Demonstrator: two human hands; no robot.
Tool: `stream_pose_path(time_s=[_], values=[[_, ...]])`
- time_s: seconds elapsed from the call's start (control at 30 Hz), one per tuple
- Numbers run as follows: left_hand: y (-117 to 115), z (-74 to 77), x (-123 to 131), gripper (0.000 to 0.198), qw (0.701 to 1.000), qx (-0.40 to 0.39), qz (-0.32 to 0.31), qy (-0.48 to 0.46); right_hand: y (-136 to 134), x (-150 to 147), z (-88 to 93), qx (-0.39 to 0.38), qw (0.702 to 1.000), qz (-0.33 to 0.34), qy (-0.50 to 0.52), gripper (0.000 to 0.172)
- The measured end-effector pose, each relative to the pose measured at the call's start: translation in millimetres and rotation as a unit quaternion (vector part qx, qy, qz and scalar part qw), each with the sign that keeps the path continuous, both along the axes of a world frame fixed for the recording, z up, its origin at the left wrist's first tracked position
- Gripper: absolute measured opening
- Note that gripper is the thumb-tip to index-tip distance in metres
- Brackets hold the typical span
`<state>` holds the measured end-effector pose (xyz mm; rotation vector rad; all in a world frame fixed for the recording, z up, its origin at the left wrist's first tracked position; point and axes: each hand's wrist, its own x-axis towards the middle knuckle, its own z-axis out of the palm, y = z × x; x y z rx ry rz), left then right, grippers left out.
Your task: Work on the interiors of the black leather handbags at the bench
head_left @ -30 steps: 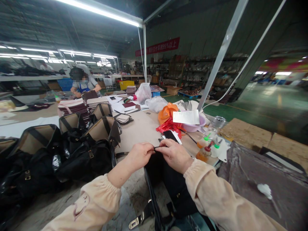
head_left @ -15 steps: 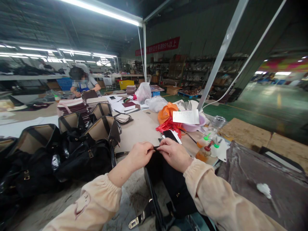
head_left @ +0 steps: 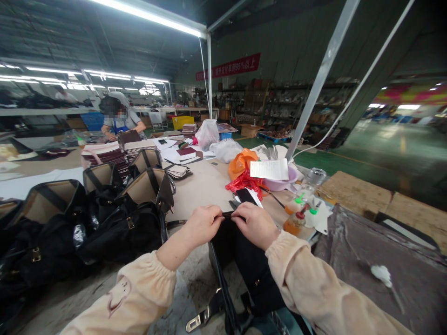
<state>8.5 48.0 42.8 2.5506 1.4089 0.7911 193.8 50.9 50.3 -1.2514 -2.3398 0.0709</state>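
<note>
A black bag [head_left: 244,270] stands upright on the worktable [head_left: 202,186] right in front of me, with a strap and metal buckle [head_left: 197,321] trailing toward me. My left hand [head_left: 202,224] and my right hand [head_left: 254,224] both pinch the bag's top edge, fingertips meeting in the middle. Both hands are closed on that edge.
Several black bags with tan linings [head_left: 104,209] crowd the table's left. Glue bottles [head_left: 295,218], a pink basin [head_left: 282,184], red and orange plastic bags [head_left: 242,172] sit to the right. A dark sheet [head_left: 384,265] covers the right corner. Another person [head_left: 120,122] works at the far end.
</note>
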Motion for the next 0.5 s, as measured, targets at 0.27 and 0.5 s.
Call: stream_pose_path(time_s=[0.27, 0.5], values=[[1.0, -1.2, 1.7, 0.01, 1.0, 0.007, 0.02, 0.004, -6.4, -0.1, 4.4, 0.024, 0.997, -0.033, -0.069, 0.017], [-0.2, -1.7, 2.7, 0.01, 1.0, 0.013, 0.023, -0.005, -7.7, 1.6, 9.6, 0.032, 0.994, -0.035, -0.102, 0.011]])
